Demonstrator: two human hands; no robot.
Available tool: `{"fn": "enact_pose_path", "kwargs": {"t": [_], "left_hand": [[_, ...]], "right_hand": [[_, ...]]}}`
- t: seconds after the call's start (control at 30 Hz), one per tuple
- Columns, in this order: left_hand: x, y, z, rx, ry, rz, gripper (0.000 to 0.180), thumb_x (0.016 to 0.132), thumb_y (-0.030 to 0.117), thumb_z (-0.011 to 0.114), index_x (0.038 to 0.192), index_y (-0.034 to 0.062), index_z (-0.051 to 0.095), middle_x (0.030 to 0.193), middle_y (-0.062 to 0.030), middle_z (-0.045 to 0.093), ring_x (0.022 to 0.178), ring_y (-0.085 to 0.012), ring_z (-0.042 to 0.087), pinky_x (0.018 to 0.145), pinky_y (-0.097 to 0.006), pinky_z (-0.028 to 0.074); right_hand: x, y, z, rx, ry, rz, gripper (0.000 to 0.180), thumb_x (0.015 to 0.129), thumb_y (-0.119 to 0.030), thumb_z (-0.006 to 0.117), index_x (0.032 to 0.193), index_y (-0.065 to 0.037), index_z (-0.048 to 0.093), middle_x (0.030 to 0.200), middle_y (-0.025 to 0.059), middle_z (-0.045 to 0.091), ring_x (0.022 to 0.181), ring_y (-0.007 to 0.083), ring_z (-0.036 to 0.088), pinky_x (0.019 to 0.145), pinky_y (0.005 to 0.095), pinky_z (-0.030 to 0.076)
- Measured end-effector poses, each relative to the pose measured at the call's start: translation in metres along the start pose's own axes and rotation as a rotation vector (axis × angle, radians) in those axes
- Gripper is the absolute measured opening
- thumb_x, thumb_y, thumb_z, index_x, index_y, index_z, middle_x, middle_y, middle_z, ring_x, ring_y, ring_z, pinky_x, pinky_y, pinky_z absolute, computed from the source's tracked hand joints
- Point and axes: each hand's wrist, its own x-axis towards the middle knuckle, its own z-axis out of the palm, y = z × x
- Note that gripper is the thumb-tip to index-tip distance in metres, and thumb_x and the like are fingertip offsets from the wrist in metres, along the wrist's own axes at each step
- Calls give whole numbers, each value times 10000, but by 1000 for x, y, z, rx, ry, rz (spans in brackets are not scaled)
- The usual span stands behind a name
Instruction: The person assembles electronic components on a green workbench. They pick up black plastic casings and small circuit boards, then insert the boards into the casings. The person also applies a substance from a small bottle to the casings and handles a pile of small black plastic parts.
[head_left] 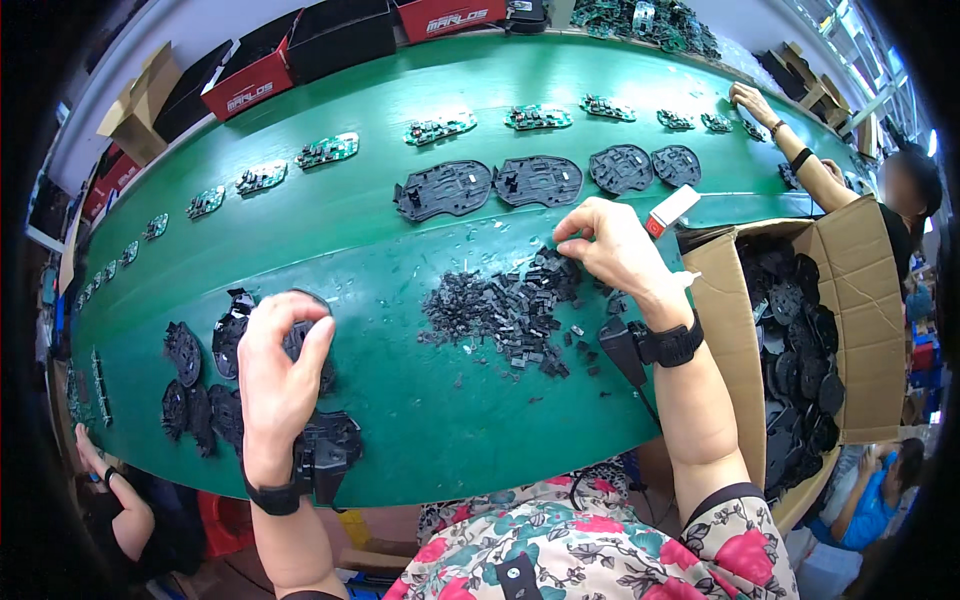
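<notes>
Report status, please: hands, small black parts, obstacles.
Right hand at small black parts. Left hand by black shells, grip unclear. White box near, apparently not blocking.

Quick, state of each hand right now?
Left hand: curled by black shells; can't tell if holding one.
Right hand: fingers curled at small black parts; can't tell if holding any.

This looks like a factory assembly workshop. A long green counter (pixel 390 265) carries a spaced row of populated circuit boards (pixel 441 127), black moulded shells (pixel 538 181) laid out in line and a loose pile of small black plastic parts (pixel 500 310). A cardboard box (pixel 868 310) full of dark moulded pieces (pixel 790 350) stands beside it. Co-workers' arms reach in at the upper right (pixel 822 182) and lower left (pixel 130 515).
</notes>
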Motion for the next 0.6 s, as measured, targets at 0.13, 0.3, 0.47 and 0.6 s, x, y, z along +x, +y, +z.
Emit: {"fn": "enact_pose_path", "kwargs": {"t": [0.13,0.3,0.47,0.6], "left_hand": [[-36,-10,-10,151,44,-4,169,750,42,682,902,3,619,1020,-146,618,988,-289,589,903,-362,439],[-70,-1,3,242,-74,20,401,628,98,778,982,23,603,1104,-139,550,1079,-323,490,922,-431,367],[-92,8,9,387,-137,15,532,576,97,796,1065,48,594,1173,-129,519,1120,-333,450,943,-443,333],[-101,2,12,362,-180,0,522,584,75,791,1065,46,591,1166,-136,516,1104,-329,457,914,-436,361]], "right_hand": [[4,-5,0,3,-95,10,87,714,-42,715,790,-20,678,782,83,609,719,204,580,667,321,467],[0,2,6,-123,52,-243,103,768,-16,648,867,-1,624,763,98,581,737,227,571,692,343,456],[-5,-13,-5,212,93,18,140,818,-18,611,956,-9,629,782,120,590,720,238,578,692,335,465],[-8,-15,-2,274,107,-55,136,832,-33,623,960,-13,662,739,91,616,666,193,575,644,288,464]]}}
